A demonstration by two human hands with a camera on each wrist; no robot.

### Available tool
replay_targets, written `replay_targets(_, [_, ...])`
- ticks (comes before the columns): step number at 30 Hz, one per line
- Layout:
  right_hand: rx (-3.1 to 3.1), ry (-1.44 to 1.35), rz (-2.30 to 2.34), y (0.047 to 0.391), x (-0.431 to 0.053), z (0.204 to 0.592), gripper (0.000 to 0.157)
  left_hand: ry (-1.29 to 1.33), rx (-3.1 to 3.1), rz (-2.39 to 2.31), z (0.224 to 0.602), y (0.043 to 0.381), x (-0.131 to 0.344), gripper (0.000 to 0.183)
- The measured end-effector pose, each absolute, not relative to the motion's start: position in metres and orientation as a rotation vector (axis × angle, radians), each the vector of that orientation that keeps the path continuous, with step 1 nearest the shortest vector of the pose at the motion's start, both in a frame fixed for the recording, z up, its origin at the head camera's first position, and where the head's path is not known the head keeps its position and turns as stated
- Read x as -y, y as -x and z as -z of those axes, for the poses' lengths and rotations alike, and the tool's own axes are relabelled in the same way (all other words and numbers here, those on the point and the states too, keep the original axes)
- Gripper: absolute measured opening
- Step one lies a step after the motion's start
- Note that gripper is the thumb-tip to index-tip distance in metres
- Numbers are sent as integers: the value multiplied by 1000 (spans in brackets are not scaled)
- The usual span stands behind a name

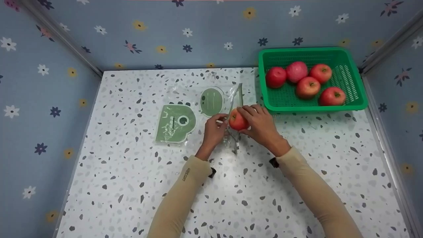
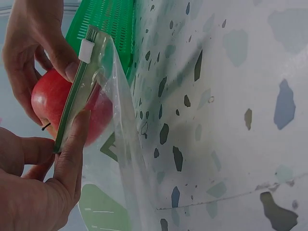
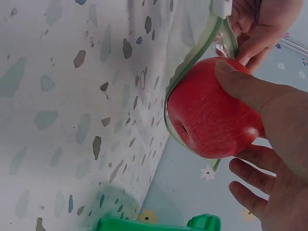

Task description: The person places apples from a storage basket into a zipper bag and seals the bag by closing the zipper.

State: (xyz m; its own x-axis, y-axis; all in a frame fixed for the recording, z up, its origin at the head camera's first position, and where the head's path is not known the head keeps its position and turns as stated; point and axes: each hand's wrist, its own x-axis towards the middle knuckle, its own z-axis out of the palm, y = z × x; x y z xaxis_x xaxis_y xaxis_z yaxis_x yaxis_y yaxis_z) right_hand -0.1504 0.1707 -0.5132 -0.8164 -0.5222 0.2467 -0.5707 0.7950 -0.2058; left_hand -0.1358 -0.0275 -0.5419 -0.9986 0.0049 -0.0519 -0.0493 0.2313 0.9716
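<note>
A clear zip bag (image 1: 178, 124) with green dinosaur prints lies on the table, its green zip edge raised and spread at the right. My left hand (image 1: 215, 130) pinches that edge between thumb and fingers. A red apple (image 1: 238, 119) is held by my right hand (image 1: 259, 124), with the thumb on one side and fingers on the other. In the left wrist view, part of the apple (image 2: 55, 98) shows through the clear plastic, inside the bag's mouth. A white slider (image 2: 86, 51) sits on the green zip strip. The right wrist view has the apple (image 3: 211, 110) framed by the green-edged opening.
At the back right stands a green plastic basket (image 1: 314, 108) holding several red apples (image 1: 308, 87). Flower-patterned panels (image 1: 185, 36) rise behind and on both sides of the speckled white table (image 1: 125, 185).
</note>
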Motion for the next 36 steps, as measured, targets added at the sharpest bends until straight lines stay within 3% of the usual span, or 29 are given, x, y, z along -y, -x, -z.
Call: replay_targets(36, [2916, -525, -611, 161, -146, 547, 78, -59, -2390, -1962, 541, 134, 24, 27])
